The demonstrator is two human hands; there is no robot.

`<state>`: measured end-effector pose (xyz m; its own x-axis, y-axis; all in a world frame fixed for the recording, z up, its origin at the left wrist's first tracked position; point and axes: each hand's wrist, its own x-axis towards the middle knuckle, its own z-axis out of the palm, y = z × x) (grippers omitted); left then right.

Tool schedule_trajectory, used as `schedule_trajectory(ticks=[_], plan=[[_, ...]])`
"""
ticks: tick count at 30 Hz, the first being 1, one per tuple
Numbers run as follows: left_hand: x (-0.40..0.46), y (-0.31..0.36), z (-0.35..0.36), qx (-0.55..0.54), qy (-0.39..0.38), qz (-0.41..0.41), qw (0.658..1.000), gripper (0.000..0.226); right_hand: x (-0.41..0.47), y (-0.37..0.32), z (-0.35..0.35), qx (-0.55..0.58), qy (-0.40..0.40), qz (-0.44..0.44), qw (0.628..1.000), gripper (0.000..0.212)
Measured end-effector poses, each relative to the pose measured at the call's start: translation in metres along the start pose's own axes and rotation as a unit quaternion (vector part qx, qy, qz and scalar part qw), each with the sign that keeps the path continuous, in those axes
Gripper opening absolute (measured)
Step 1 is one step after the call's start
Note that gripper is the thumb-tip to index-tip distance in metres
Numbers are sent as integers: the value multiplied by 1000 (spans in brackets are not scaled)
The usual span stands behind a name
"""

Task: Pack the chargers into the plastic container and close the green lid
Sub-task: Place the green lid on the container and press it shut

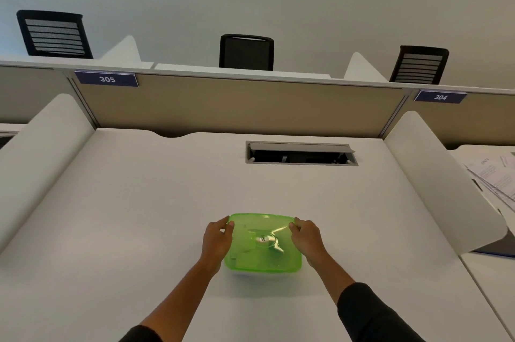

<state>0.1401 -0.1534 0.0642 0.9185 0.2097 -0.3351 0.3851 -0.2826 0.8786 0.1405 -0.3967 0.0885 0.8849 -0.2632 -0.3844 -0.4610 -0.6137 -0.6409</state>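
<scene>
A translucent green lid (263, 244) lies flat on top of a clear plastic container (262, 274), of which only a thin strip shows under the lid's near edge. The container stands on the white desk (125, 216) near its front middle. My left hand (217, 241) grips the lid's left edge, fingers curled over the far left corner. My right hand (306, 238) grips the right edge the same way. Pale shapes show faintly through the lid; I cannot tell what they are.
An open cable slot (301, 153) is set in the desk behind the container. White side dividers (434, 174) flank the desk, and a beige back panel (237, 104) carries the label 305. Papers (496, 174) lie on the neighbouring desk at right. Black chairs stand beyond the panel.
</scene>
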Motion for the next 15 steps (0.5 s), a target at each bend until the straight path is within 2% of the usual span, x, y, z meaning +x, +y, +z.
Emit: schedule_trajectory(ticks=[7, 12, 15], plan=[[13, 6, 2, 9, 28, -10, 1000, 32, 2, 3, 10, 33, 19, 12, 999, 43], [18, 3, 2, -83, 34, -49, 995, 25, 1, 2, 11, 29, 25, 18, 999, 45], [20, 1, 1, -119, 36, -68, 990, 30, 1, 3, 11, 16, 21, 11, 1000, 45]])
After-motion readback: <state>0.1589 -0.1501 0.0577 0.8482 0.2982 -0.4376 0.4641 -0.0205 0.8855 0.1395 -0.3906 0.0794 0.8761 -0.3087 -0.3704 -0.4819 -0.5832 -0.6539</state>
